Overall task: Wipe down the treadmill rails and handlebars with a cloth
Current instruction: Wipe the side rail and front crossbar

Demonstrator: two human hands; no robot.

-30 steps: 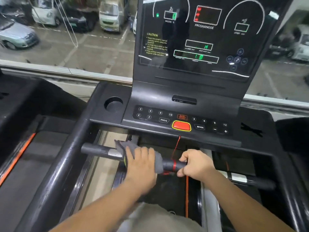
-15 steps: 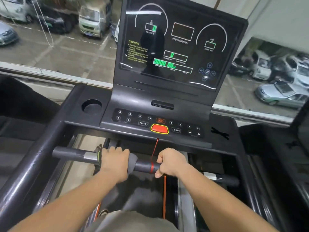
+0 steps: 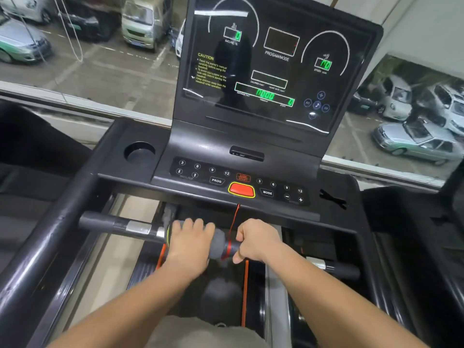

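Head view is showing me on the treadmill, clenching my left hand (image 3: 188,244) round the grey cloth (image 3: 218,243), which is wrapping the handlebar (image 3: 108,224) just below the front edge of the console (image 3: 288,172). My right hand (image 3: 258,241) is curling round the bare bar just beside the cloth, past the red ring, and bracing it. To be doing this stroke well, I am judging that I should be squeezing the cloth fully round the tube and twisting while sliding toward the silver sensor patch (image 3: 139,228) near the bar's left end, so the underside is getting wiped too. I am minding the red safety cord (image 3: 234,219) hanging between my hands; snagging it could be pulling it loose. The left side rail (image 3: 50,234) is lying well apart from the cloth, awaiting its turn.
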